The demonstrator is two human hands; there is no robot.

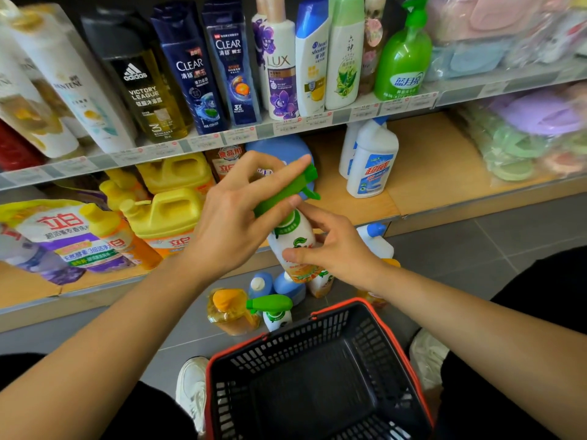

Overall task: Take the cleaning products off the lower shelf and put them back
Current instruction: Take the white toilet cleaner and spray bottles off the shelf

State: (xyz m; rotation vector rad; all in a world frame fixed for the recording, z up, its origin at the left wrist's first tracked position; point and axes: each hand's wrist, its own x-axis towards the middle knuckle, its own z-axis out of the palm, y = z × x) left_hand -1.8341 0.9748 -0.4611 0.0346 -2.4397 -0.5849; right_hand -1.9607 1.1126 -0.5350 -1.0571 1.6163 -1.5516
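Holding the spray bottle (293, 239) just before the lower shelf (422, 166), we keep it tilted, green nozzle pointing up-right. Our left hand (235, 217) pinches its trigger head and our right hand (340, 249) grips the body. Above stand the CLEAR bottles (190, 71), the LUX bottle (281, 68) and the adidas bottle (143, 87).

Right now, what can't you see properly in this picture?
All in the head view:
1. Label on the spray bottle: covered by the left hand and right hand.
2. Shelf price tags: too small, blurred.
3. Floor bottles: partly behind the right hand.
4. Basket: cut off by the bottom edge.
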